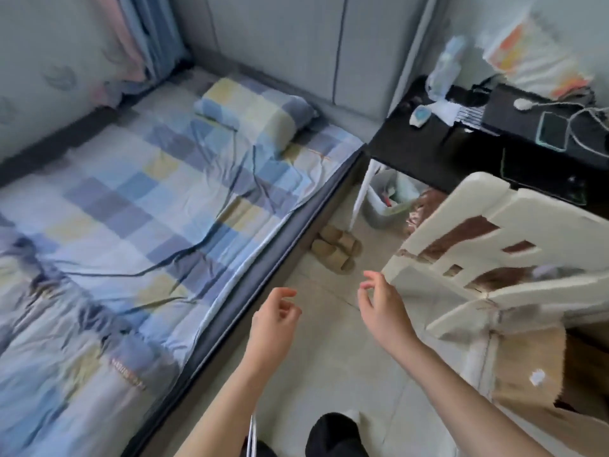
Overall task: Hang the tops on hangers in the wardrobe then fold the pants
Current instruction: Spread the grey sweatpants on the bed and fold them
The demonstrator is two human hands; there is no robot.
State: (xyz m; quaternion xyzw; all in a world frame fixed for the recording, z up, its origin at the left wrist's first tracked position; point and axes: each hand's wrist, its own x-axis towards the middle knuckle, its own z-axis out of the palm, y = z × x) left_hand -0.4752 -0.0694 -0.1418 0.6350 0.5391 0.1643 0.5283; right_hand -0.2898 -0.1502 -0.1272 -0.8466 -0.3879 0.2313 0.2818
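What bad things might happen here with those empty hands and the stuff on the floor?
The slippers lie on the floor beside the bed, so a step forward might trip on them. The right hand hangs close to the chair; a quick swing might knock it. The left hand also holds nothing, and no tops or pants are clearly in view, so they may need finding first.

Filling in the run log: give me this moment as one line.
left hand: open, empty | right hand: open, empty, near chair | bed: no tops or pants seen | step: not started
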